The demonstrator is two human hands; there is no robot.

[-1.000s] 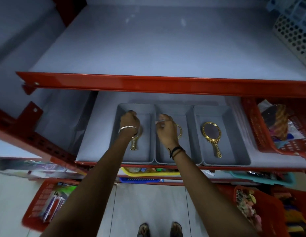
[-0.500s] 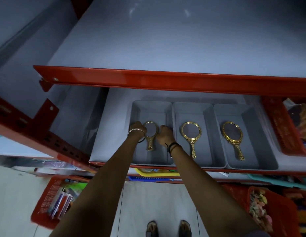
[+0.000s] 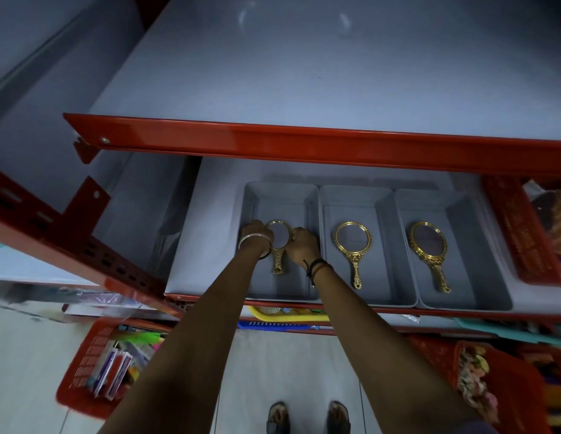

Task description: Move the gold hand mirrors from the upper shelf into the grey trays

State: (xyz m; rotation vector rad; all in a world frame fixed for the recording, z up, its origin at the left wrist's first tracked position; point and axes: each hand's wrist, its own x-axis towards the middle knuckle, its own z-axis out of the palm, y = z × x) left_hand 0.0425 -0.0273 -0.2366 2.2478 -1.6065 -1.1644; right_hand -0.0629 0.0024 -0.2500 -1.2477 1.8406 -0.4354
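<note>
Three grey trays stand side by side on the lower shelf: left tray (image 3: 266, 195), middle tray (image 3: 382, 277), right tray (image 3: 473, 283). A gold hand mirror lies in each. The middle mirror (image 3: 353, 245) and right mirror (image 3: 429, 249) lie flat, handles toward me, untouched. Both hands are in the left tray at the left mirror (image 3: 279, 245). My left hand (image 3: 255, 234) holds the left side of its round frame and my right hand (image 3: 301, 244) holds the right side. The upper shelf (image 3: 304, 73) above shows a bare grey surface.
A red shelf lip (image 3: 304, 145) runs across just above the trays. A red basket (image 3: 520, 233) with goods sits right of the trays. Lower down are a red basket of packets (image 3: 97, 368), a yellow tray (image 3: 273, 313) and another red basket (image 3: 492, 380). My feet (image 3: 307, 418) stand on the tiled floor.
My right hand has left the middle mirror lying in the middle tray and moved left to the left mirror. Both hands now sit at that mirror's frame. The view has shifted left.
</note>
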